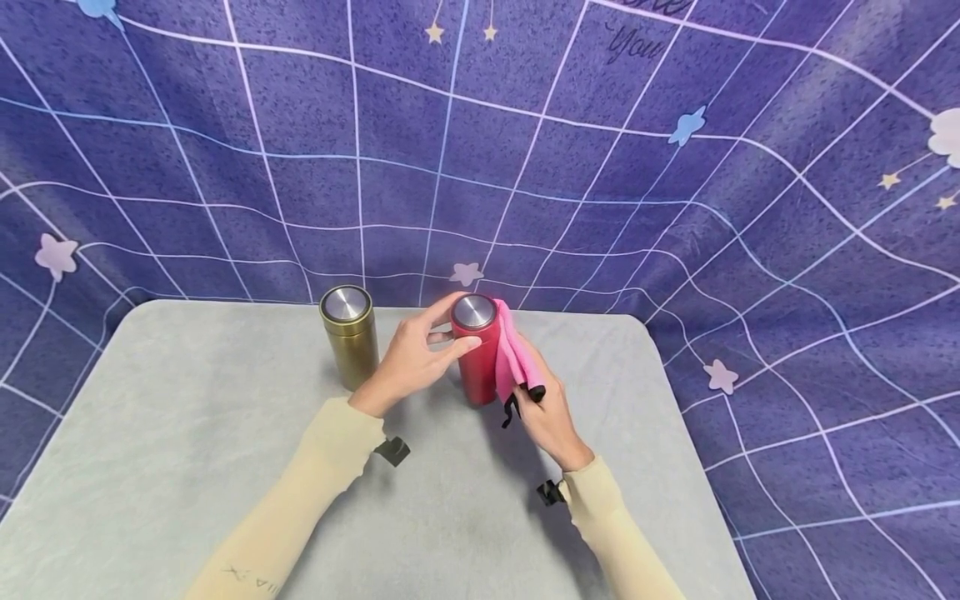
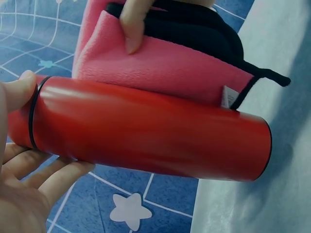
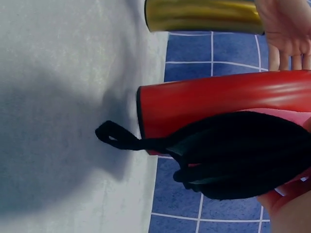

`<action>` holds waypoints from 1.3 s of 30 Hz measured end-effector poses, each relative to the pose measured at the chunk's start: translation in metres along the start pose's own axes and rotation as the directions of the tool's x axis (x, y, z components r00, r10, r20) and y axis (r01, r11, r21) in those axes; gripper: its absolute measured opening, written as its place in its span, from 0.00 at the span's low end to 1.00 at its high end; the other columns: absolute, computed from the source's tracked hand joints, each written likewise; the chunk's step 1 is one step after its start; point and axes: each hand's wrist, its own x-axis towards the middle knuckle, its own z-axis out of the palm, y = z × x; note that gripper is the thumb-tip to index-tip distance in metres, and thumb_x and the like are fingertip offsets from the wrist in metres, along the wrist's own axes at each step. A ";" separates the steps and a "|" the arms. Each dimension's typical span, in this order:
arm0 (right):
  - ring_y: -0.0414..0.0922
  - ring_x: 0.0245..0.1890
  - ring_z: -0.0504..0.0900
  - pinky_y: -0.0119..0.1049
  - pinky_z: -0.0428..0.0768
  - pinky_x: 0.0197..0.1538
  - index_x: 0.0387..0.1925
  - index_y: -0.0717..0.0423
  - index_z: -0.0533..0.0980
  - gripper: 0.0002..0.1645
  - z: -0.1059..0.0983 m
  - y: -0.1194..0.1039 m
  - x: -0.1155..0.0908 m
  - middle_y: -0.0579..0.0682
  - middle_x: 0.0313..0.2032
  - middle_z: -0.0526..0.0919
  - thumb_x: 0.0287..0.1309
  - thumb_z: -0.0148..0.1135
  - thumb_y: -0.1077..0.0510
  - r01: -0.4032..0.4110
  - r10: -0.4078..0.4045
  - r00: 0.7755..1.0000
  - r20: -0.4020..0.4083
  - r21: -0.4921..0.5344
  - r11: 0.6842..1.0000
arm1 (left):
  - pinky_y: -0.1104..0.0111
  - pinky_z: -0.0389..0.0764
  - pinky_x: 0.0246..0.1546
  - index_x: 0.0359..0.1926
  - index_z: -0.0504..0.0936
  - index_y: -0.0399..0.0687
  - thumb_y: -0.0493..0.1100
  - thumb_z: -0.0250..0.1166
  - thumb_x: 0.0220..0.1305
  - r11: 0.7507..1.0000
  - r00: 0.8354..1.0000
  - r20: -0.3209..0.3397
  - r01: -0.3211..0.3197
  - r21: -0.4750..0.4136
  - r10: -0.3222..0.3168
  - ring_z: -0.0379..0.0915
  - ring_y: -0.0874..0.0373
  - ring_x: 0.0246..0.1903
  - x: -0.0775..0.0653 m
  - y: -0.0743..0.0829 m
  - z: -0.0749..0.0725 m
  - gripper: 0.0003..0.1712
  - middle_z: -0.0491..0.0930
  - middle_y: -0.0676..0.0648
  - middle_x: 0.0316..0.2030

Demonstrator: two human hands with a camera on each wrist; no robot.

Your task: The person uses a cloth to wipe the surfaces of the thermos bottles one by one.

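Observation:
My left hand [image 1: 412, 357] grips a red thermos bottle [image 2: 150, 128] near its top, thumb on one side and fingers on the other. The bottle is upright, with a silver disc on its lid; I cannot tell whether its base touches the table. In my right hand [image 1: 551, 421] is a folded pink cloth [image 1: 513, 354] with black edging and a black loop. The cloth lies against the bottle's right side, the thumb pressing on it in the left wrist view. Part of the right hand is hidden behind the cloth.
A gold thermos bottle [image 1: 355, 346] stands on the grey table [image 1: 187, 433], left of the red one and close to my left wrist. Behind the table's back edge hangs a blue-purple gridded curtain [image 1: 405, 192] with stars.

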 end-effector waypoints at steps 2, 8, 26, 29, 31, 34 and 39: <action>0.49 0.75 0.73 0.32 0.67 0.78 0.80 0.55 0.67 0.45 0.000 0.004 -0.001 0.54 0.75 0.74 0.64 0.56 0.80 -0.007 0.007 1.000 0.009 -0.005 1.000 | 0.60 0.86 0.58 0.76 0.75 0.48 0.41 0.79 0.65 1.000 1.000 -0.011 0.003 0.004 -0.003 0.84 0.45 0.60 0.000 0.002 -0.001 0.40 0.82 0.44 0.66; 0.49 0.74 0.74 0.33 0.69 0.77 0.80 0.50 0.68 0.44 -0.002 0.010 -0.003 0.50 0.75 0.74 0.66 0.57 0.77 -0.021 0.020 0.999 0.026 0.018 1.000 | 0.62 0.86 0.58 0.77 0.74 0.44 0.40 0.79 0.65 1.000 0.999 -0.035 -0.003 -0.002 0.002 0.85 0.43 0.59 0.000 0.009 -0.004 0.41 0.80 0.44 0.68; 0.49 0.71 0.76 0.29 0.69 0.75 0.79 0.53 0.69 0.44 -0.001 0.007 -0.010 0.52 0.73 0.77 0.63 0.53 0.79 -0.191 0.187 0.981 0.059 0.067 0.979 | 0.69 0.85 0.58 0.79 0.72 0.54 0.44 0.78 0.67 1.000 0.999 -0.043 -0.006 0.012 0.006 0.85 0.49 0.59 0.001 0.025 -0.011 0.42 0.78 0.48 0.71; 0.47 0.72 0.75 0.31 0.69 0.76 0.79 0.44 0.69 0.48 0.002 0.028 -0.015 0.45 0.73 0.76 0.63 0.53 0.79 -0.187 0.183 0.981 0.064 0.061 0.980 | 0.69 0.85 0.59 0.79 0.73 0.56 0.44 0.78 0.67 1.000 0.999 -0.043 -0.012 0.014 0.012 0.85 0.49 0.59 0.002 0.026 -0.013 0.41 0.79 0.48 0.71; 0.46 0.73 0.74 0.31 0.68 0.76 0.79 0.42 0.69 0.49 0.003 0.035 -0.017 0.43 0.74 0.75 0.62 0.52 0.79 -0.187 0.182 0.981 0.070 0.066 0.980 | 0.68 0.85 0.59 0.78 0.73 0.57 0.44 0.78 0.67 1.000 0.999 -0.041 -0.013 0.017 0.013 0.85 0.50 0.59 0.002 0.026 -0.013 0.41 0.79 0.48 0.70; 0.46 0.75 0.72 0.31 0.65 0.78 0.80 0.43 0.69 0.50 0.004 0.037 -0.017 0.45 0.75 0.75 0.61 0.51 0.81 -0.192 0.186 0.980 0.072 0.092 0.977 | 0.68 0.85 0.59 0.78 0.73 0.57 0.45 0.78 0.67 1.000 0.999 -0.043 -0.006 0.024 0.007 0.85 0.50 0.59 0.002 0.025 -0.013 0.41 0.79 0.48 0.70; 0.47 0.77 0.69 0.32 0.63 0.80 0.79 0.51 0.70 0.45 0.005 0.034 -0.015 0.51 0.76 0.74 0.64 0.48 0.81 -0.187 0.175 0.982 0.073 0.216 0.958 | 0.67 0.86 0.58 0.79 0.72 0.54 0.44 0.78 0.67 1.000 0.999 -0.048 0.000 0.025 0.001 0.86 0.47 0.58 0.002 0.023 -0.010 0.42 0.78 0.46 0.71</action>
